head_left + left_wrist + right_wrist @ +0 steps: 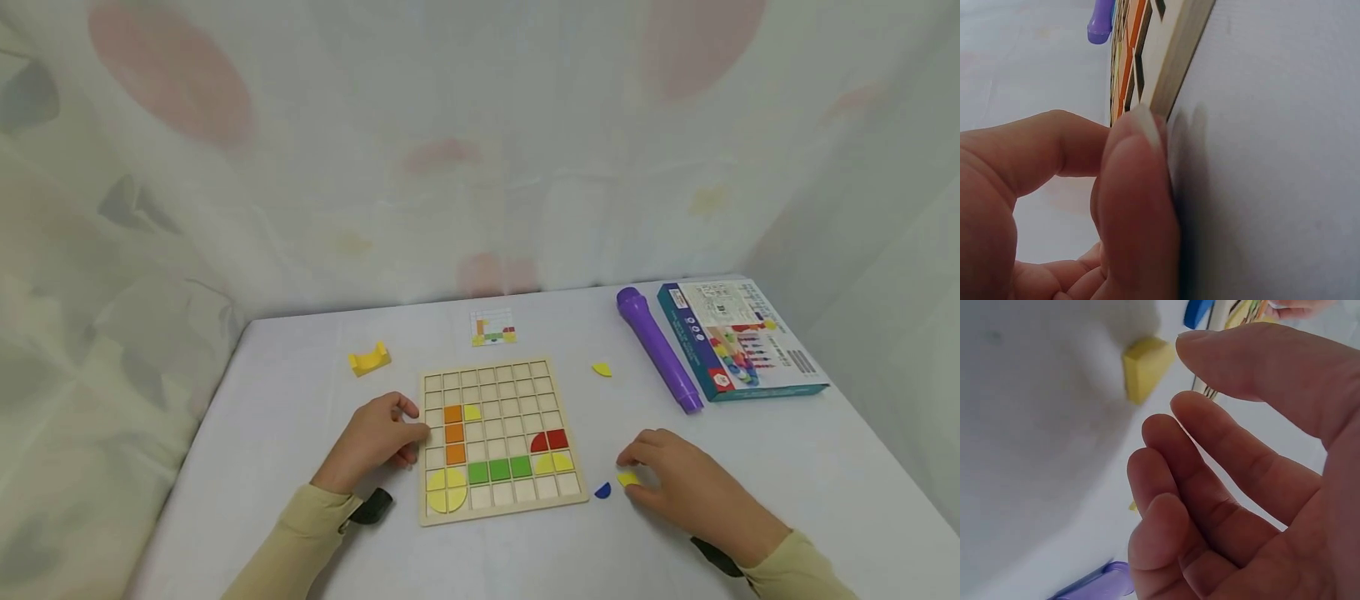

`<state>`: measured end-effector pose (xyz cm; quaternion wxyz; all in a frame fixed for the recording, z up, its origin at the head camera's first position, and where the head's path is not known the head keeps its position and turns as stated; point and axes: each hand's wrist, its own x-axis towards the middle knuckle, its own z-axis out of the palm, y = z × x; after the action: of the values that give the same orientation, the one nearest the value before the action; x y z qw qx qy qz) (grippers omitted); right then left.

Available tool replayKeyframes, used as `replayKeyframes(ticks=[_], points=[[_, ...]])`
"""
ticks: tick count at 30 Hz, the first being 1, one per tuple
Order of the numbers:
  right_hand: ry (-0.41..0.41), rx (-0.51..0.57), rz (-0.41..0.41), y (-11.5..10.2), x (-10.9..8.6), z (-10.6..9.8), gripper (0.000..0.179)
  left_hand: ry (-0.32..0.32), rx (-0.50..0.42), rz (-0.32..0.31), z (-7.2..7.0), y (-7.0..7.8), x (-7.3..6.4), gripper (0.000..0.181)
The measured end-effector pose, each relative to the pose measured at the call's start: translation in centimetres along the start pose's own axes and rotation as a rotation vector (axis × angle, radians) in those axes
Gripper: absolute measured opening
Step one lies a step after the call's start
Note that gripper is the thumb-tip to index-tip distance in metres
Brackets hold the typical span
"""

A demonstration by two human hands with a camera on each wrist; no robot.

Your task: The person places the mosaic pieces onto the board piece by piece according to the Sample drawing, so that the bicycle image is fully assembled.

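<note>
A wooden grid board (513, 407) lies flat on the table, with orange, green, red and yellow pieces set in some of its squares. My left hand (382, 435) is at the board's left side, its thumb tip touching or almost touching the edge, fingers loosely bent. To the right of the board, my right hand (678, 477) hovers with thumb and fingers apart over a small yellow piece (627, 478). In the right wrist view, that yellow piece (1147, 370) sits on the table just past the fingertips. A blue half-round piece (603, 491) lies between it and the board.
Behind the board lies a small pattern card (493, 326). A yellow stand (370, 359) is at the back left. On the right are a yellow quarter-round piece (602, 369), a purple microphone-shaped tube (660, 350) and a game box (746, 337). White curtains enclose the table.
</note>
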<state>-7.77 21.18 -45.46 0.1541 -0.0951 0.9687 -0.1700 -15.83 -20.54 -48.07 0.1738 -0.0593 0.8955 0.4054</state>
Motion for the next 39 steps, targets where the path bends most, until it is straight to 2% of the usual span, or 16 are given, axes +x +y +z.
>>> replayKeyframes(ticks=[14,21,26,35,39], points=[[0.022,-0.026,-0.020,0.3,-0.4,0.8,0.024,-0.008,-0.035,0.015,0.0,-0.1,0.1,0.031],[0.067,-0.035,-0.060,-0.5,-0.3,0.6,0.024,-0.006,-0.028,0.009,0.0,-0.1,0.1,0.030],[0.107,-0.051,-0.146,-2.0,0.1,0.8,0.022,-0.007,-0.029,0.012,0.0,-0.1,0.1,0.031],[0.153,-0.081,-0.387,-5.1,1.5,2.1,0.019,-0.005,-0.036,0.018,0.0,-0.2,0.0,0.031],[0.178,-0.099,-0.470,-6.2,2.0,2.5,0.018,-0.005,-0.030,0.015,0.1,-0.3,0.1,0.031]])
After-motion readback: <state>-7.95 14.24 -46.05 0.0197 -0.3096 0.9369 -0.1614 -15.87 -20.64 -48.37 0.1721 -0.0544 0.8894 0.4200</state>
